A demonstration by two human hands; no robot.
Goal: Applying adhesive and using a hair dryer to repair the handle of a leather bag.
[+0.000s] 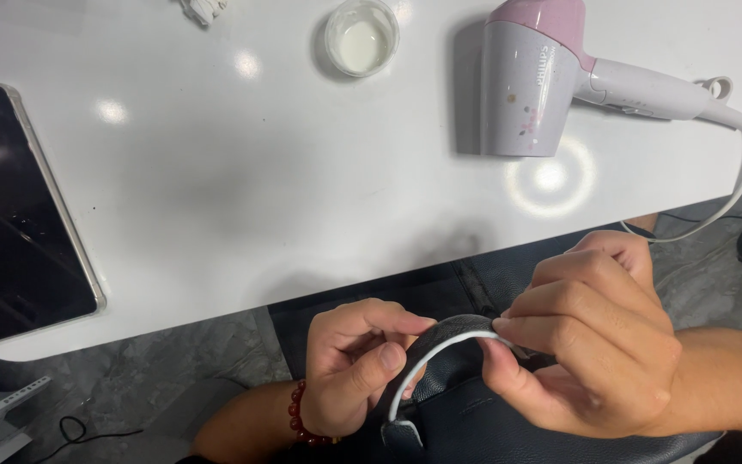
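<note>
A curved dark band with a white inner edge [440,348] arches between both hands, just below the front edge of the white table [242,198]. My left hand [355,365] pinches its lower left part between thumb and fingers; a red bead bracelet [296,418] circles that wrist. My right hand [590,331] grips the band's upper right end with curled fingers. A dark leather-like surface [491,425] lies under the band.
On the table lie a pink and white hair dryer [530,73] with its cord [736,185] trailing off the right edge, a small clear round dish [361,36], and a black phone in a clear case [10,215] at the left. Grey floor shows below.
</note>
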